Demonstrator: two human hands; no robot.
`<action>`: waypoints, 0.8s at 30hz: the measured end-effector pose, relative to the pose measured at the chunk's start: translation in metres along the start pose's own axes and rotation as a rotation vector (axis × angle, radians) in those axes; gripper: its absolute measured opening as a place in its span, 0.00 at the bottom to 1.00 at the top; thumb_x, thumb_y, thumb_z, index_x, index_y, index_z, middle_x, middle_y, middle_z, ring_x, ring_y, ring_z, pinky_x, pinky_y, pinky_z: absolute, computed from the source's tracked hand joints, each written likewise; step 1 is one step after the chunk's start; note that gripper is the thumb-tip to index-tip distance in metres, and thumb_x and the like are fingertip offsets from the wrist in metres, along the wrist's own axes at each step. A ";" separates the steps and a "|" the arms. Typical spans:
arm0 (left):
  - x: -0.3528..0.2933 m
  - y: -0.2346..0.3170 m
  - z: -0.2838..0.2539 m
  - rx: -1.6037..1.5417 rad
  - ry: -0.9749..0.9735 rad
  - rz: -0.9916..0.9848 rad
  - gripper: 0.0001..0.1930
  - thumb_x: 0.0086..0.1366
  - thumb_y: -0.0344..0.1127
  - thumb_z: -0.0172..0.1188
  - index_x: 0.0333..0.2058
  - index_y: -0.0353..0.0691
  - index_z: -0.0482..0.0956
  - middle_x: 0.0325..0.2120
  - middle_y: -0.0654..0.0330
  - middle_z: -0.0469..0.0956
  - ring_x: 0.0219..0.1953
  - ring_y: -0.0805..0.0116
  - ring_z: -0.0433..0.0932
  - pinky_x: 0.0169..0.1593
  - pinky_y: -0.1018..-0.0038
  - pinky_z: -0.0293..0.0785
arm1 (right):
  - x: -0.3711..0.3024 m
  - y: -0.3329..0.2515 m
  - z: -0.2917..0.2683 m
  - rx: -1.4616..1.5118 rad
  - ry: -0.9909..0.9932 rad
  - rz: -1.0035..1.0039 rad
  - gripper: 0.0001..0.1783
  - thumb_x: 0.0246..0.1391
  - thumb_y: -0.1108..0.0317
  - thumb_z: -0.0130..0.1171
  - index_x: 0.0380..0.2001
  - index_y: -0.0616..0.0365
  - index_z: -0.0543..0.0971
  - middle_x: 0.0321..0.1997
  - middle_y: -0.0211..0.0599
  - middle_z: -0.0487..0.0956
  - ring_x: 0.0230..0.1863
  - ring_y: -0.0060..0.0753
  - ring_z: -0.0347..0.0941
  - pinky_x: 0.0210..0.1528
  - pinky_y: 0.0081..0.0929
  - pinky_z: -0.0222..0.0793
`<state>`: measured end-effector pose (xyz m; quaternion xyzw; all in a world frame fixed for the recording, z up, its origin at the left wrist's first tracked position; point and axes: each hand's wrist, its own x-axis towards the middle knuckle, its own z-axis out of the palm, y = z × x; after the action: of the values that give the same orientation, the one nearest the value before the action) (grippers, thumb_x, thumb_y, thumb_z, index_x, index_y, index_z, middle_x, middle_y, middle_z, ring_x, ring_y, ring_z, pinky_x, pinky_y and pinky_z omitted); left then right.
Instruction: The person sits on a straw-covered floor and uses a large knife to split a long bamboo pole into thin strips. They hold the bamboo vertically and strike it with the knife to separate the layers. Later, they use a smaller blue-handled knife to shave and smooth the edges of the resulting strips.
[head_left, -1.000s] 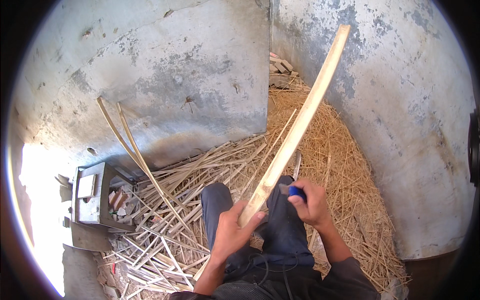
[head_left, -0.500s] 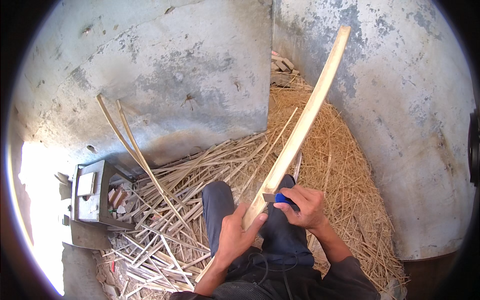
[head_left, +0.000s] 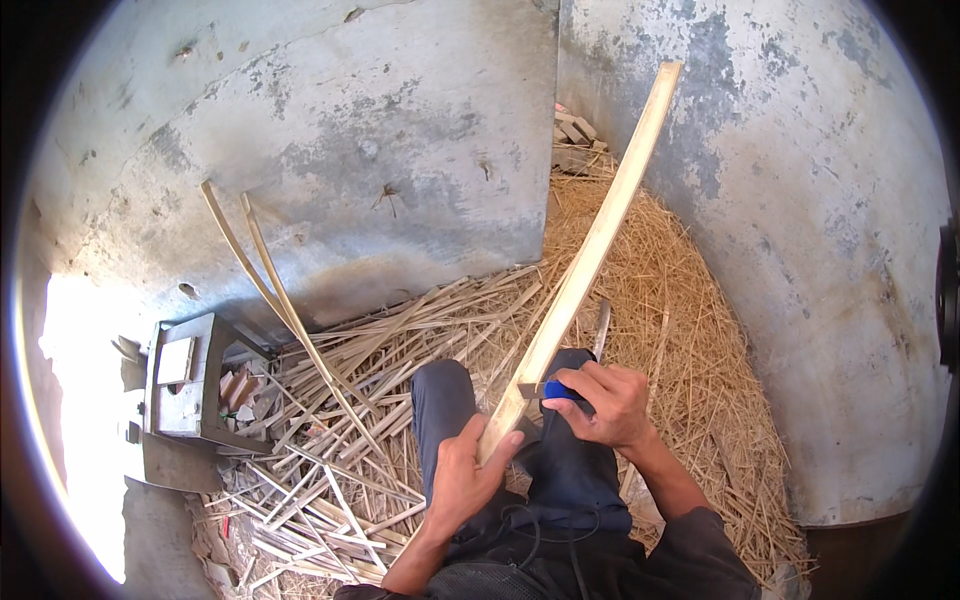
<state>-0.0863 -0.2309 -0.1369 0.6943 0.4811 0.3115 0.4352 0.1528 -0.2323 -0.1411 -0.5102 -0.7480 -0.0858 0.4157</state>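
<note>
A long pale split-bamboo strip (head_left: pixel 597 250) slants up and away to the right from between my knees. My left hand (head_left: pixel 466 478) is closed round its near end, thumb on top. In my right hand (head_left: pixel 612 405) is a knife (head_left: pixel 557 390) with a blue handle, gripped in curled fingers. Its short metal blade lies across the strip, a little beyond my left hand, and seems to touch the surface. The palm side of the right hand is hidden.
Loose bamboo strips (head_left: pixel 330 480) litter the floor on the left, and two long ones (head_left: pixel 290 315) lean on the wall. Fine shavings (head_left: pixel 690 370) pile up on the right. A wooden stool (head_left: pixel 190 385) lies on its side at far left. Plastered walls (head_left: pixel 800 250) close in.
The bamboo strip's far end has swung slightly left and down. Both hands keep their holds, and the knife stays across the strip near its lower end.
</note>
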 end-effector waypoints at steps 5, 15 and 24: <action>-0.006 -0.006 -0.003 0.022 0.020 0.013 0.18 0.71 0.42 0.70 0.37 0.30 0.77 0.18 0.45 0.77 0.18 0.55 0.77 0.25 0.64 0.69 | 0.002 0.000 0.002 -0.011 -0.009 -0.020 0.20 0.59 0.46 0.71 0.34 0.52 0.86 0.21 0.29 0.76 0.17 0.32 0.72 0.20 0.31 0.64; -0.016 -0.014 -0.006 0.015 0.028 -0.018 0.16 0.70 0.40 0.70 0.34 0.33 0.77 0.17 0.53 0.76 0.18 0.66 0.74 0.25 0.68 0.67 | 0.002 0.006 0.008 -0.018 0.019 -0.029 0.19 0.63 0.48 0.69 0.36 0.53 0.87 0.21 0.29 0.78 0.17 0.30 0.73 0.20 0.30 0.65; -0.052 -0.055 -0.021 0.189 -0.165 -0.082 0.20 0.68 0.48 0.72 0.37 0.34 0.82 0.19 0.45 0.78 0.22 0.43 0.80 0.28 0.58 0.72 | 0.015 0.117 -0.048 0.086 0.366 0.481 0.28 0.70 0.42 0.61 0.41 0.61 0.87 0.24 0.25 0.79 0.21 0.19 0.64 0.24 0.24 0.57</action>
<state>-0.1436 -0.2649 -0.1782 0.7354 0.4987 0.1884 0.4183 0.2740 -0.1940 -0.1343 -0.6306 -0.5216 -0.0435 0.5731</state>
